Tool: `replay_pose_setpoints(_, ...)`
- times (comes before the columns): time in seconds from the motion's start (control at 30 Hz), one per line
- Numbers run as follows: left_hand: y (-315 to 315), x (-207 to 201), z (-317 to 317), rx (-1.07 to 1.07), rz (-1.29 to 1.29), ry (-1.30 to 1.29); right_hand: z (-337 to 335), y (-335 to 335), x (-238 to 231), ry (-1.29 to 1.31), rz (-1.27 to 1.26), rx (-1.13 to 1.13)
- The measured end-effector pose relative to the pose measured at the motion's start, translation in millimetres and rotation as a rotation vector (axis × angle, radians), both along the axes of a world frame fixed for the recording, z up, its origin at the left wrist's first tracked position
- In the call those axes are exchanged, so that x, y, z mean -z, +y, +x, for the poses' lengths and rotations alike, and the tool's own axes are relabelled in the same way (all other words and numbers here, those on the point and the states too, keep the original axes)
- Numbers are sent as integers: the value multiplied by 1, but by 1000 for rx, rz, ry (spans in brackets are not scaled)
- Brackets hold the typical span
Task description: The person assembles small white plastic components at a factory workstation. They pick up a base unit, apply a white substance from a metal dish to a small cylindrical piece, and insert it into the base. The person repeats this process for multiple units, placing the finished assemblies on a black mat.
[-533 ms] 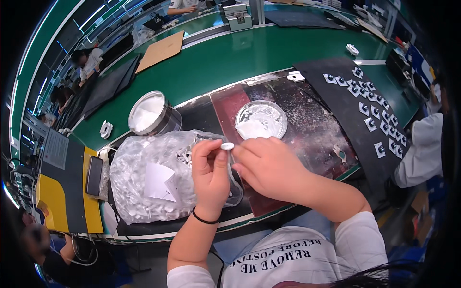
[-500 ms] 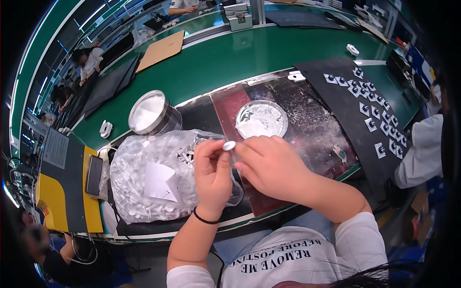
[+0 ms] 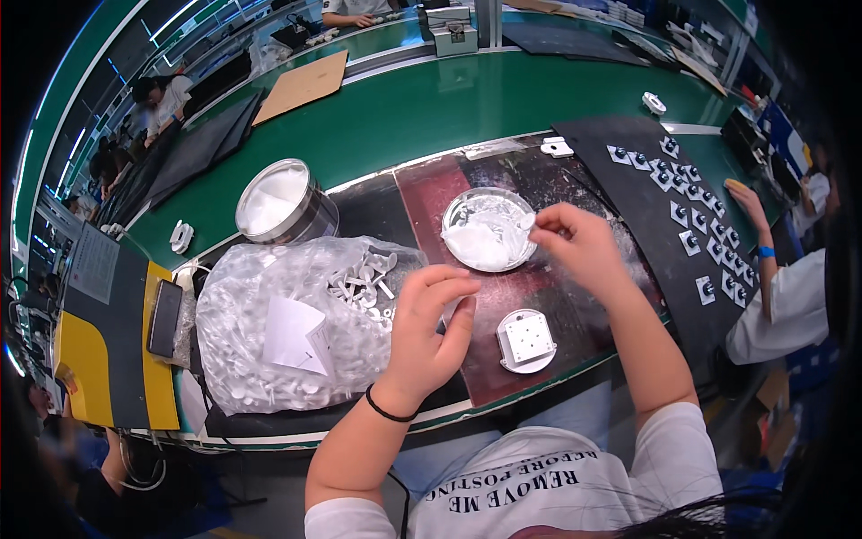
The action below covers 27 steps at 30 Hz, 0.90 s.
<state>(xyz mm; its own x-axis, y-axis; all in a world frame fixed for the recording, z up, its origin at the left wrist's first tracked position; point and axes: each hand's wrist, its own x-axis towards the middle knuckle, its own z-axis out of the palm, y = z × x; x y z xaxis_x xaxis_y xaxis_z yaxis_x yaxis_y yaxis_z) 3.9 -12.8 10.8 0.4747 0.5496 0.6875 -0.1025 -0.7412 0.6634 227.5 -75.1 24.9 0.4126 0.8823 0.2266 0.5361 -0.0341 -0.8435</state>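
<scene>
My right hand point(image 3: 579, 247) is at the right rim of a shallow round dish point(image 3: 452, 253) holding white, paste-like material point(image 3: 480, 241). Its thumb and finger pinch a small white round-headed piece point(image 3: 528, 221), whose lower part is hard to make out over the white material. My left hand point(image 3: 431, 332) hovers beside the clear plastic bag point(image 3: 238, 310), fingers curved and apart, with nothing visible in them. White disc-headed stems point(image 3: 366, 278) show in the bag's opening. On the red mat between my hands lies a white round fixture point(image 3: 528, 341) with a square raised plate.
Behind the bag stands a round clear tub point(image 3: 314, 220) with white content. At right, a black sheet point(image 3: 620, 202) carries several small parts point(image 3: 691, 189), near a co-worker's arm point(image 3: 759, 216). A yellow and grey machine point(image 3: 108, 332) stands at left.
My hands have parted. The white piece, held at my left fingertips before, is now in my right hand by the dish. The white fixture on the mat has come into view.
</scene>
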Motion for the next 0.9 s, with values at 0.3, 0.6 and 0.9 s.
replay_pose_setpoints(0.3,1,-4,-3,-19,24,80,28,40,20,-788,34,-6)
replay_pose_setpoints(0.6,1,-3,-2,-13,24,90,26,42,29,-865,20,-22)
replay_pose_setpoints(0.9,1,-4,-3,2,39,102,23,39,27,-942,10,-29)
